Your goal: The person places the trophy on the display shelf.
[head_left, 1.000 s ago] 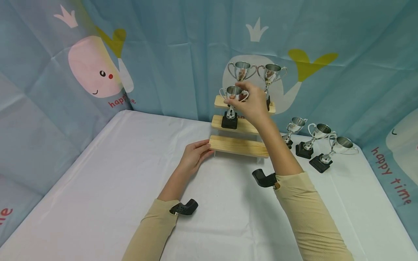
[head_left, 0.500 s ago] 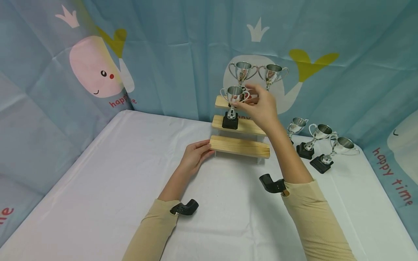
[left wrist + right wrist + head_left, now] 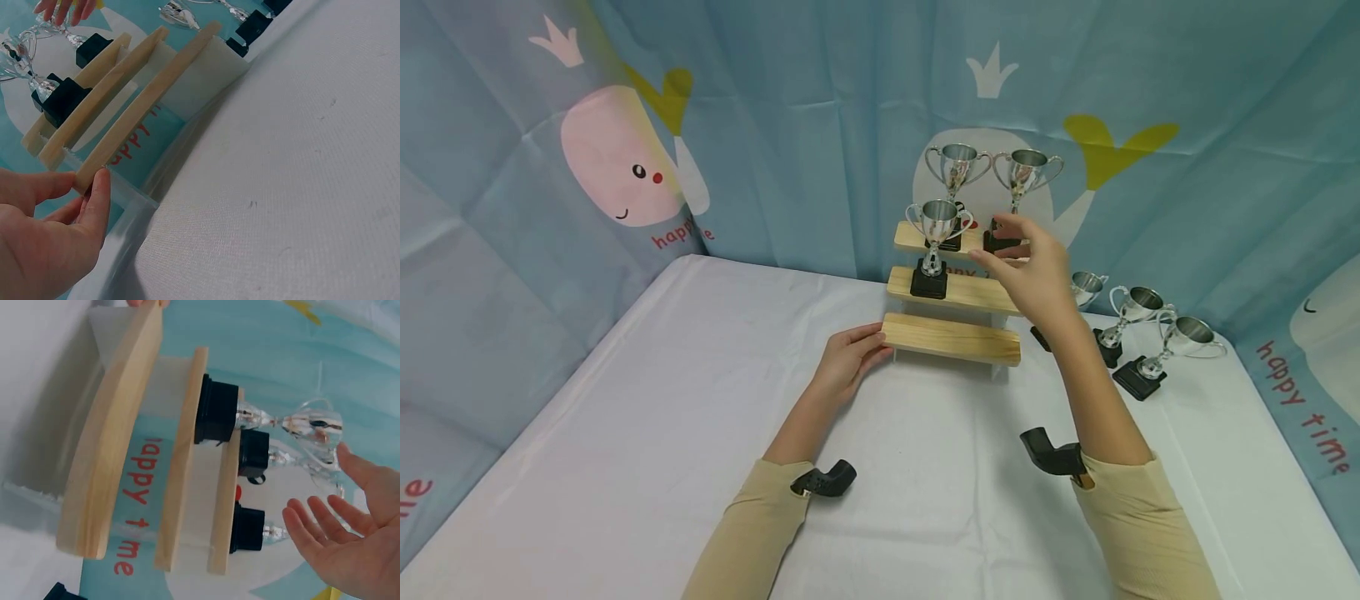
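My left hand (image 3: 847,360) pinches the left end of the bottom step of a three-step wooden display stand (image 3: 951,338); the left wrist view shows thumb and fingers on that step's end. On the middle step, toward the left, a small silver trophy cup (image 3: 938,218) stands upright on its black base. Two more trophies, a left one (image 3: 957,163) and a right one (image 3: 1024,172), stand on the top step. My right hand (image 3: 1039,271) is apart from the middle-step trophy, fingers spread and holding nothing, overlapping the stand's right side in the head view.
Three more trophies (image 3: 1186,335) stand on the white-covered table (image 3: 715,375) right of the stand, one partly behind my right hand. A blue printed curtain (image 3: 820,133) hangs close behind the stand. Each wrist wears a black camera mount (image 3: 1051,454).
The right hand has let go of the trophy on the middle step and moved right and toward me. That trophy stays standing. The left hand has kept its place on the stand.
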Tool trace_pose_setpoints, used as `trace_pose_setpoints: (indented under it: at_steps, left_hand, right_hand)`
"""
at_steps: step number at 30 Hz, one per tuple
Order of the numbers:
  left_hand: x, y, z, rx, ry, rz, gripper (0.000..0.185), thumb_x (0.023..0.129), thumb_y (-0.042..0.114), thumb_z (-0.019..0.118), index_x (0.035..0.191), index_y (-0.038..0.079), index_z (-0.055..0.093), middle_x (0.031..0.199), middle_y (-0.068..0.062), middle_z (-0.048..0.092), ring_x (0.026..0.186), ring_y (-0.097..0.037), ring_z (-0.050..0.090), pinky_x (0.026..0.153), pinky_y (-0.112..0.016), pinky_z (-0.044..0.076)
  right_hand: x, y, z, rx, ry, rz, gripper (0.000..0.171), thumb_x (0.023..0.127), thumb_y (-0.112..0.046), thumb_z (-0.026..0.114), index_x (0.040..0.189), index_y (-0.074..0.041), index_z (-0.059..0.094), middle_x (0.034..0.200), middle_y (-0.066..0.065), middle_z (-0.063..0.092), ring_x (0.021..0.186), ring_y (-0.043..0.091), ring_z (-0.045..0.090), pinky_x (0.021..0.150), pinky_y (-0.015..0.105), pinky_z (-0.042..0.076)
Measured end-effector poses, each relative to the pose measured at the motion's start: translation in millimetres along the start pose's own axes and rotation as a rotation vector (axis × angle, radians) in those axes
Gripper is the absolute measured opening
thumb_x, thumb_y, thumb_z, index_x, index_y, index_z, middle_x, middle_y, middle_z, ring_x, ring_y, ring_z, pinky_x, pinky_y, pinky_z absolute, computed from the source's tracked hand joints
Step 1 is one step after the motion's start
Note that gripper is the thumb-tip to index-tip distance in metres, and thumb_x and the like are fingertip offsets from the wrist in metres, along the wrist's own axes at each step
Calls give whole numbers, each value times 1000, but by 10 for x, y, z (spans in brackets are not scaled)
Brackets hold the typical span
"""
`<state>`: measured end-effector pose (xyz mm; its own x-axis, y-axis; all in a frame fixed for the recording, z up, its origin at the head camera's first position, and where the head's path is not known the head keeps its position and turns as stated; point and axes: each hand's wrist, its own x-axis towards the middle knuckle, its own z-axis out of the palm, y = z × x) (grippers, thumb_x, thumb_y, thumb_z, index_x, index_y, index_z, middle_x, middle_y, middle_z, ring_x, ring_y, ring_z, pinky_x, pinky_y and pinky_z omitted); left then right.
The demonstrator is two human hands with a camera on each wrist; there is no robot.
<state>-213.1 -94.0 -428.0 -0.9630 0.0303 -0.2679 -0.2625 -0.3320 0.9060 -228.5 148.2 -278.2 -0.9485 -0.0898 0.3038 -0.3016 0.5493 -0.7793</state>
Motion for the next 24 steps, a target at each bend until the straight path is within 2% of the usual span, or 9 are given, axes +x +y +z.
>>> trace_pose_setpoints:
  at_steps: [8, 16, 24]
  left_hand:
    - [-9, 9, 5, 6, -3, -2, 41, 109, -1, 54, 149, -11, 51, 151, -26, 51, 134, -31, 58, 101, -26, 61]
    - [-5, 2, 0, 0, -2, -2, 41, 109, -1, 53, 149, -11, 51, 151, -27, 51, 134, -31, 58, 99, -24, 62]
    - [7, -6, -2, -1, -5, 3, 41, 109, -1, 53, 149, -12, 50, 150, -27, 52, 133, -30, 59, 98, -23, 62]
  right_hand:
    - [-164, 163, -110, -31, 58, 6, 62, 102, -23, 75, 155, -4, 50, 143, 26, 60, 123, 47, 64, 101, 60, 59]
    - [-324, 331, -165, -46, 132, 9, 56, 101, -17, 75, 151, -2, 54, 141, 26, 62, 124, 45, 63, 110, 56, 56]
    - [-440, 498, -221, -80, 178, -1, 54, 102, -14, 74, 151, 0, 54, 140, 27, 62, 124, 47, 63, 108, 59, 56]
